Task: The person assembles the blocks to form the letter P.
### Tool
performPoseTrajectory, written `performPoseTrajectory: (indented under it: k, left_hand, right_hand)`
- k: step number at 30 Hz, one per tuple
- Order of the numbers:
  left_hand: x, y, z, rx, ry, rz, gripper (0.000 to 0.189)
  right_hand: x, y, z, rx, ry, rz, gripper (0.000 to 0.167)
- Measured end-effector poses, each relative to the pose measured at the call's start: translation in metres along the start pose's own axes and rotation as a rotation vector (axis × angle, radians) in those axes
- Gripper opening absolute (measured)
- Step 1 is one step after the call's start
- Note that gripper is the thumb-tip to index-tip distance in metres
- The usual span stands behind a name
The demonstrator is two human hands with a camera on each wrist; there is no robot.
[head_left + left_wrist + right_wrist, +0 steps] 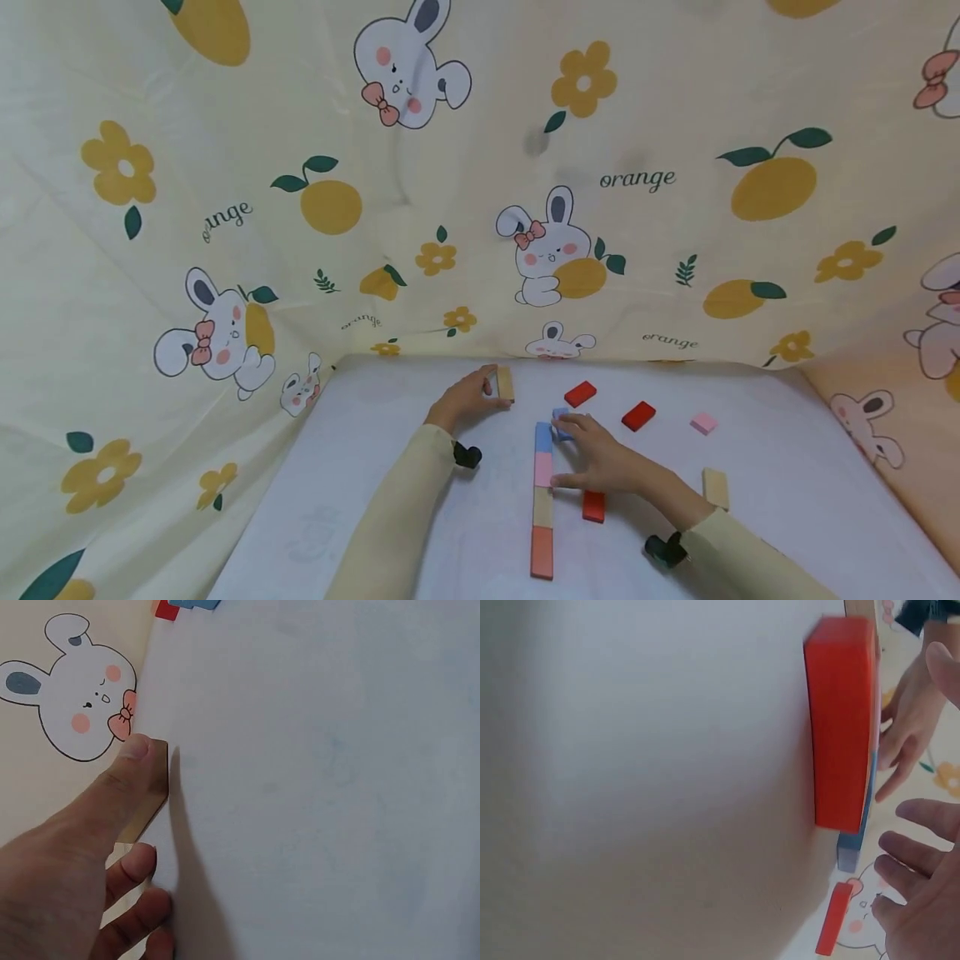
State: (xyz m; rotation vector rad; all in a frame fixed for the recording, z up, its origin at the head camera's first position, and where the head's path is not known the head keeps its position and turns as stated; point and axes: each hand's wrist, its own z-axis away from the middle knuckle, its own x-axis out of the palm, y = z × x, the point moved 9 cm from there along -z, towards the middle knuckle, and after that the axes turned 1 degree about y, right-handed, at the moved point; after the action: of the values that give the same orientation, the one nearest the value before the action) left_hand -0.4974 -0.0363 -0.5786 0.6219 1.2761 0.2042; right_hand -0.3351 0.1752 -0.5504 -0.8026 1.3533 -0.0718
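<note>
1. Left hand (467, 397): the fingers are narrowed on a wooden block (506, 384) at the far side of the tabletop (315, 500), thumb by its near end, a finger by the other – a light, square grip should stop it twisting

2. Right hand (611, 458): thumb and fingers are spread wide, the thumb tip at the edge of the row (542, 500), the fingertips over a loose blue block (560, 412); whether they press on it I cannot tell

3. That loose block lies just beside the row's far end. To shift it cleanly, I would close the fingers on its long sides and slide it flat, thumb lifted clear of the row

4. The row itself stands end to end: blue piece (543, 437), pink piece (543, 469), pale piece (542, 507), orange-red piece (542, 553). A sideways nudge could spoil its line – better to work from its far end

5. Farther out, mind the red block (593, 506) below the right palm and the upright-lying pale block (716, 488) beyond the wrist
</note>
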Motion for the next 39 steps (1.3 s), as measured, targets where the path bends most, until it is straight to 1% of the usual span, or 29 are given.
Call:
performPoseTrajectory:
  k: [3,4,9,13,16,23,27,34,39]
  left_hand:
    - [0.0,-0.005,-0.004,-0.037,-0.015,0.009,0.1]
    - [-0.001,-0.004,-0.005,-0.04,-0.02,0.015,0.101]
    - [-0.005,-0.001,-0.003,-0.037,-0.046,0.007,0.101]
    - [-0.007,0.001,-0.002,-0.031,-0.048,0.011,0.098]
    - [-0.007,0.0,-0.003,-0.042,-0.048,0.035,0.098]
    - [-0.003,-0.007,-0.01,-0.077,-0.06,0.086,0.099]
    - [-0.002,-0.009,-0.009,-0.096,-0.06,0.103,0.099]
    - [-0.004,-0.001,-0.002,-0.078,-0.047,0.086,0.093]
    - [0.001,0.007,-0.003,-0.064,-0.064,0.076,0.093]
  right_hand:
    - [0.003,-0.006,0.004,-0.024,-0.003,0.021,0.11]
    - [0.004,-0.008,0.005,-0.028,-0.007,0.023,0.11]
    - [0.01,-0.016,0.01,-0.029,-0.041,0.024,0.114]
    - [0.014,-0.023,0.014,-0.028,-0.062,0.052,0.121]
    - [0.018,-0.025,0.017,-0.021,-0.073,0.086,0.124]
    - [0.025,-0.027,0.019,-0.014,-0.08,0.145,0.127]
    - [0.028,-0.026,0.02,-0.004,-0.083,0.172,0.129]
    - [0.029,-0.029,0.023,0.002,-0.093,0.157,0.13]
    - [0.029,-0.029,0.023,0.007,-0.096,0.153,0.129]
